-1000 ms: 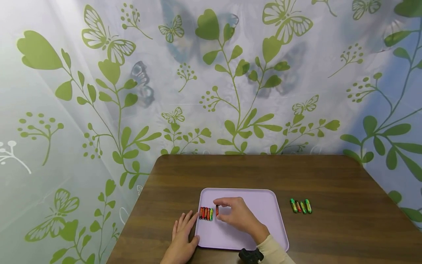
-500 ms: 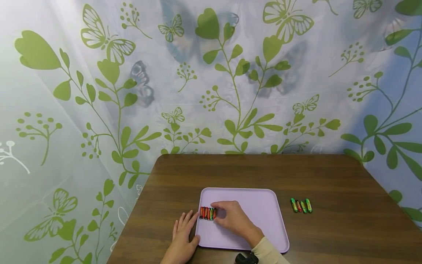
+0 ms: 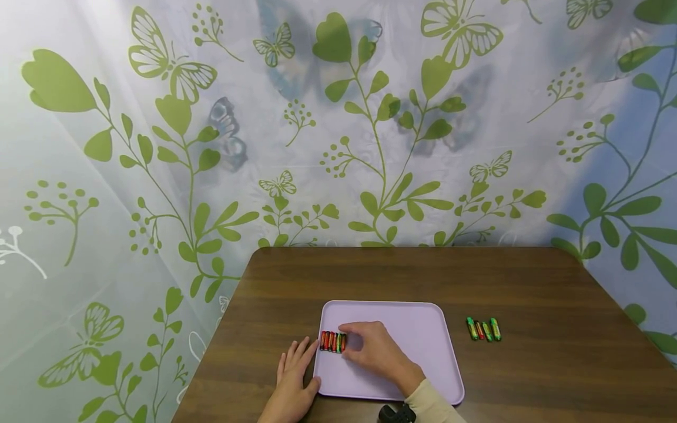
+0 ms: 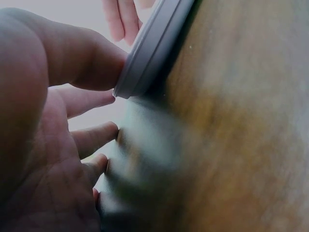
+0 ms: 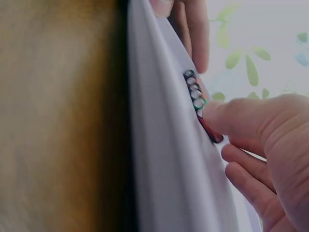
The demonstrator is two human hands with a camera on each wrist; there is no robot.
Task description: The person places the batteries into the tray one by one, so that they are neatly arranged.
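Several small red, black and green batteries [image 3: 329, 342] lie side by side in a row at the left side of a lilac tray [image 3: 404, 335]. At the row's right end my right hand [image 3: 378, 352] pinches a red and black battery [image 3: 344, 342] between thumb and forefinger. In the right wrist view, the thumb [image 5: 236, 116] covers part of this row, whose battery ends [image 5: 195, 92] face the camera. My left hand [image 3: 291, 385] lies at the tray's left edge with fingers extended; its thumb [image 4: 91, 63] touches the tray rim [image 4: 149, 48].
On the brown wooden table [image 3: 529, 382], right of the tray, lie several more batteries [image 3: 483, 330], mostly green with one red. A patterned curtain [image 3: 370, 147] with leaves and butterflies hangs behind the table. A black device [image 3: 396, 413] sits at my right wrist.
My right hand has moved slightly left with the red and black battery, which now lies against the row's right end. Over the last half second little differs. The left hand has stayed put.
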